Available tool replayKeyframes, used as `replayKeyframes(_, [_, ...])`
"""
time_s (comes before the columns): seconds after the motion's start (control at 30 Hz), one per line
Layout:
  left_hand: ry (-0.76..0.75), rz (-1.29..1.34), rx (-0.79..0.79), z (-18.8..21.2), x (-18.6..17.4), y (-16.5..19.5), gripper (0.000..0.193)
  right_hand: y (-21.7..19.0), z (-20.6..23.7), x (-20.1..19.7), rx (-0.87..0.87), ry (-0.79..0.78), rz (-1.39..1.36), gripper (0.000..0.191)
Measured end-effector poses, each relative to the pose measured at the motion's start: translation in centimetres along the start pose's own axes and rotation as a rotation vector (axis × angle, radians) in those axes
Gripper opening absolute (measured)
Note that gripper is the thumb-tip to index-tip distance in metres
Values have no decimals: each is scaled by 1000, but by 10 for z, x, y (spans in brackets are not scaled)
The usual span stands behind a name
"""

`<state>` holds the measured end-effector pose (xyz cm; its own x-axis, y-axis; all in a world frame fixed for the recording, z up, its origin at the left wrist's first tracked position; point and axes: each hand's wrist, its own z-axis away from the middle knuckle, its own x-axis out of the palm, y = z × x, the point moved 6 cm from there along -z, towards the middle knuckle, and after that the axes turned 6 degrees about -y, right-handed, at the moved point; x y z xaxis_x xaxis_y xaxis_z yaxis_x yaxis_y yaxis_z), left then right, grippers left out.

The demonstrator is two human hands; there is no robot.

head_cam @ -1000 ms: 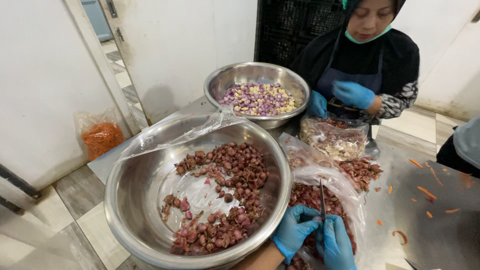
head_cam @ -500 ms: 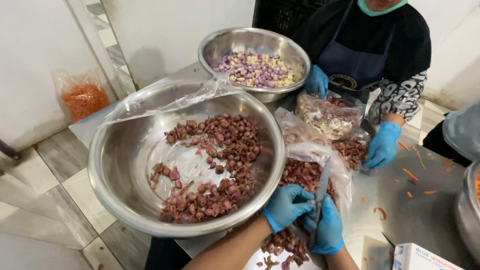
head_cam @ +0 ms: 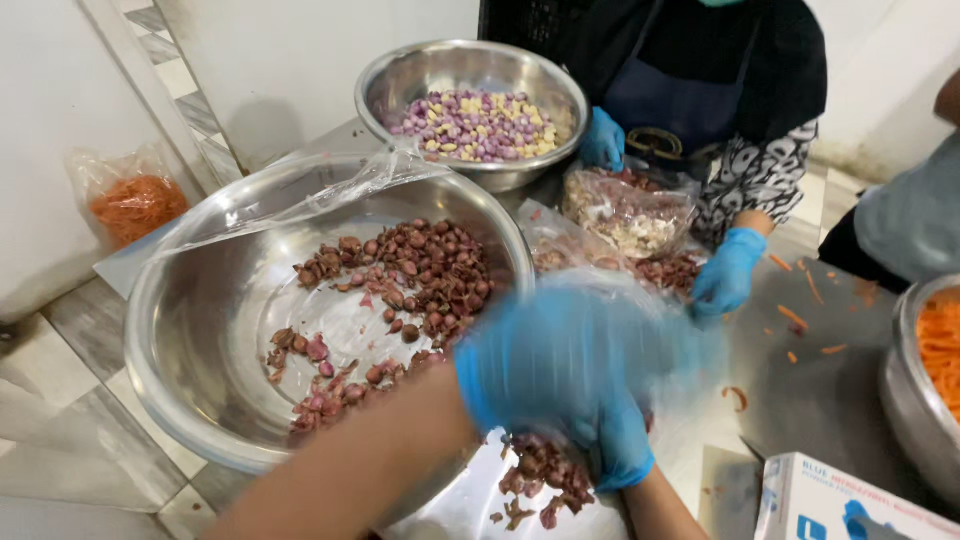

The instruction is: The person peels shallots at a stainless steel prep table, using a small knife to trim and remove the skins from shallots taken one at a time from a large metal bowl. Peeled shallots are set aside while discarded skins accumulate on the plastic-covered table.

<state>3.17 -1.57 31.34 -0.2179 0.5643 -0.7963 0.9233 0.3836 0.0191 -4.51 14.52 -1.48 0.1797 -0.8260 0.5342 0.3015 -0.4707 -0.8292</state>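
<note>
My two blue-gloved hands are blurred by motion at the table's near edge. My left hand (head_cam: 540, 365) sweeps over the rim of a big steel bowl (head_cam: 190, 340) that holds unpeeled red shallots (head_cam: 430, 270). Just below it, my right hand (head_cam: 620, 445) hovers above a small heap of shallot skins (head_cam: 540, 480). Neither hand's contents can be made out. A clear plastic bag (head_cam: 300, 205) drapes over the bowl's far rim.
A second steel bowl (head_cam: 400, 70) of peeled purple and pale cloves stands behind. A person opposite wears blue gloves (head_cam: 725, 280), beside bags of peelings (head_cam: 625, 215). At the right are a bowl of orange shreds (head_cam: 935, 350) and a glove box (head_cam: 830, 500). An orange-filled bag (head_cam: 135, 205) sits left.
My view has dropped and shifted right. My hands, which held still around a knife blade, are now moving fast and blurred. The person opposite has lowered one hand to the table.
</note>
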Motion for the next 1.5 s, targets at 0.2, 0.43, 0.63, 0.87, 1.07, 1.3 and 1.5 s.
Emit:
replayKeyframes(0.2, [331,-911,-460,-38,-84,-107,27,-8,10,18,114,-3,12,51])
replayKeyframes(0.43, [-602,-92,-141,80,115,75,12,-14,5,21,49,-131,90,52])
replayKeyframes(0.63, [-623,301,-784,178,157,47,40,-13,18,23,118,-47,-79,51])
replayKeyframes(0.87, [-277,289,-743,170,156,39,43,-21,19,28,106,-59,-121,53])
replayKeyframes(1.07, [-321,187,-612,160,172,27,23,-22,20,28,102,-66,-126,54])
replayKeyframes(1.3, [370,1055,-863,154,179,-8,23,-43,36,43,-124,14,45,45])
replayKeyframes(1.5, [698,1750,-1063,118,243,-63,20,-68,55,59,-541,32,557,46])
